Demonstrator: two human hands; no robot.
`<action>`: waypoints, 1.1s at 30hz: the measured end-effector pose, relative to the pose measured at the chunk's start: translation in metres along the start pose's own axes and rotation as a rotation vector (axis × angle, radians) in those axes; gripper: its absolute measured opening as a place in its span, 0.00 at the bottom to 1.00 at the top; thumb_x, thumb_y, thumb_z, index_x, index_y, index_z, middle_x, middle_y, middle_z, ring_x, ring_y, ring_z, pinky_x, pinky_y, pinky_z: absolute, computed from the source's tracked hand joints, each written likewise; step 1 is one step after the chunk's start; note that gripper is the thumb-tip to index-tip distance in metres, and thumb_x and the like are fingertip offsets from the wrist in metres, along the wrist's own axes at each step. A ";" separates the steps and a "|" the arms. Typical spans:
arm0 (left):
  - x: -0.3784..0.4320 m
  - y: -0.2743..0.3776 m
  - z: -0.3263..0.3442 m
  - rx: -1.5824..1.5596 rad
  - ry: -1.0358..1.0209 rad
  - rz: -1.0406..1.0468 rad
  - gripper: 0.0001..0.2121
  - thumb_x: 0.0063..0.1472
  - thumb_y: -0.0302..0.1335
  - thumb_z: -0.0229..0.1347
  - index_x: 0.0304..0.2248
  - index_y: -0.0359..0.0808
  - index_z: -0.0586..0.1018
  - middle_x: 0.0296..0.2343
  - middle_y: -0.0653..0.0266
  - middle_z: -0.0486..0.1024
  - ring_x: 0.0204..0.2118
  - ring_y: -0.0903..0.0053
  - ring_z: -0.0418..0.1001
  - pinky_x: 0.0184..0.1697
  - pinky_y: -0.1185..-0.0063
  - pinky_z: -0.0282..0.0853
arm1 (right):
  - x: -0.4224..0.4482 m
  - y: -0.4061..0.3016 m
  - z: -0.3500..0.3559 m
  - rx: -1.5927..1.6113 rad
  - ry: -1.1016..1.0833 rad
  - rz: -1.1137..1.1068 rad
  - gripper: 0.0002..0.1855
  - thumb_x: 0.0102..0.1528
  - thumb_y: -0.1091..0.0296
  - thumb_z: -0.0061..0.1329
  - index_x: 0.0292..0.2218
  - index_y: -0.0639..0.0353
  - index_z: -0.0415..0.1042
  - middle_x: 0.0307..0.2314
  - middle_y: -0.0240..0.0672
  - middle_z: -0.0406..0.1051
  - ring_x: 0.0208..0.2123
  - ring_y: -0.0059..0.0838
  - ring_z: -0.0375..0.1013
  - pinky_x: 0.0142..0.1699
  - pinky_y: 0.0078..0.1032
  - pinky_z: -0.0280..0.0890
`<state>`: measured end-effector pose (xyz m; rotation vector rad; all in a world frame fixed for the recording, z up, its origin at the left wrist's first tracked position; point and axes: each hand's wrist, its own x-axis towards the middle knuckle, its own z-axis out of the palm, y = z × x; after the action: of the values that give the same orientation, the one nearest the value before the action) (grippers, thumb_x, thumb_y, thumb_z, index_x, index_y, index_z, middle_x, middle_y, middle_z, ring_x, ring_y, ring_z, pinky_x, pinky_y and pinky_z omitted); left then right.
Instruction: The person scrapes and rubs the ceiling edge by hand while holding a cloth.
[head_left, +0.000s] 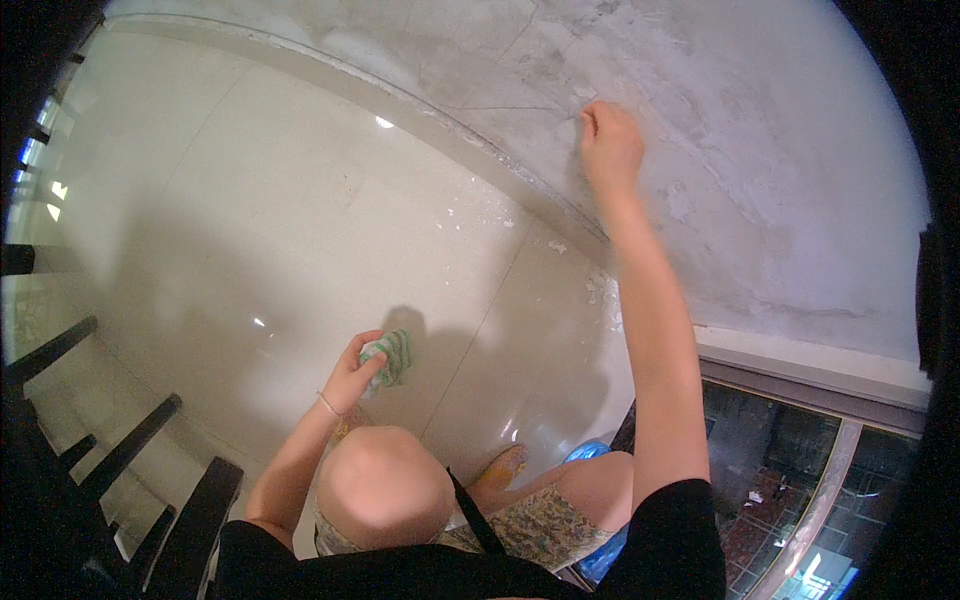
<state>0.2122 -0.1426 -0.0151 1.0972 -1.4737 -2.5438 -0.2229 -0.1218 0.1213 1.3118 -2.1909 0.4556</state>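
My left hand (360, 371) is closed around a crumpled green-and-white striped cloth (391, 356), held over the tiled floor in front of my knee. My right hand (613, 146) reaches up to the grey-white wall (712, 165), its fingertips bent against or close to the peeling surface. Whether a flake of paint is pinched between those fingers cannot be told. Beside the fingertips the wall shows cracks and a small pale raised flake (583, 91).
White flakes (556, 246) lie on the floor along the baseboard (420, 124). Dark wooden furniture bars (131, 446) stand at the left. A blue plastic item (589, 451) is by my leg. A framed glass panel (772, 435) is at the lower right.
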 end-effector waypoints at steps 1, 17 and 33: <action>0.000 -0.002 -0.001 0.000 -0.001 0.002 0.19 0.57 0.28 0.51 0.48 0.35 0.64 0.36 0.66 0.69 0.37 0.83 0.66 0.41 0.83 0.64 | -0.004 -0.001 0.006 0.020 -0.002 -0.005 0.04 0.45 0.70 0.48 0.27 0.57 0.70 0.25 0.37 0.69 0.31 0.39 0.69 0.35 0.34 0.63; 0.003 -0.006 0.002 -0.017 0.025 0.012 0.19 0.58 0.27 0.50 0.48 0.36 0.64 0.35 0.66 0.70 0.35 0.84 0.67 0.37 0.85 0.64 | -0.011 -0.011 0.026 -0.005 -0.057 0.045 0.04 0.47 0.70 0.47 0.27 0.57 0.71 0.26 0.36 0.69 0.31 0.38 0.68 0.35 0.34 0.64; -0.001 -0.001 -0.002 0.008 0.075 -0.084 0.19 0.58 0.28 0.50 0.48 0.37 0.64 0.34 0.67 0.70 0.34 0.85 0.67 0.36 0.85 0.65 | -0.012 -0.026 0.038 0.027 -0.001 0.032 0.03 0.46 0.71 0.48 0.27 0.58 0.71 0.24 0.37 0.69 0.29 0.40 0.68 0.33 0.32 0.62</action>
<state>0.2145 -0.1435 -0.0159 1.2668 -1.4524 -2.5219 -0.2061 -0.1460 0.0844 1.2934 -2.2164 0.4981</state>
